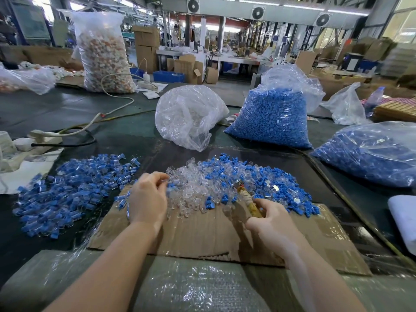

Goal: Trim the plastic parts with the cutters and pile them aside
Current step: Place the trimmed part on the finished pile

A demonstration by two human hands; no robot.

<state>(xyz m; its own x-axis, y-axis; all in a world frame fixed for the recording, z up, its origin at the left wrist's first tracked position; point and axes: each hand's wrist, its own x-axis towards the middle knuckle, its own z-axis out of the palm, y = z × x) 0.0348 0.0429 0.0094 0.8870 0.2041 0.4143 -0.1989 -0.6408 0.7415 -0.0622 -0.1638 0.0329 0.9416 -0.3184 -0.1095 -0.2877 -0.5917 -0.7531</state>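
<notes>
A heap of clear and blue plastic parts (227, 183) lies on a sheet of cardboard (202, 235) in front of me. My left hand (147, 197) is at the heap's left edge, fingers curled and pinching a small blue and clear part (169, 185). My right hand (270, 219) grips the cutters (246, 197) by their yellowish wrapped handles, the tip pointing up and left into the heap. A second pile of blue and clear parts (69, 194) spreads over the dark table at the left.
A clear bag (186, 115) and a bag full of blue parts (272, 118) stand behind the heap. Another bag of blue parts (369, 154) lies at the right. White cables (99, 115) and a power strip (45, 135) run across the left. Bubble wrap (180, 287) covers the near edge.
</notes>
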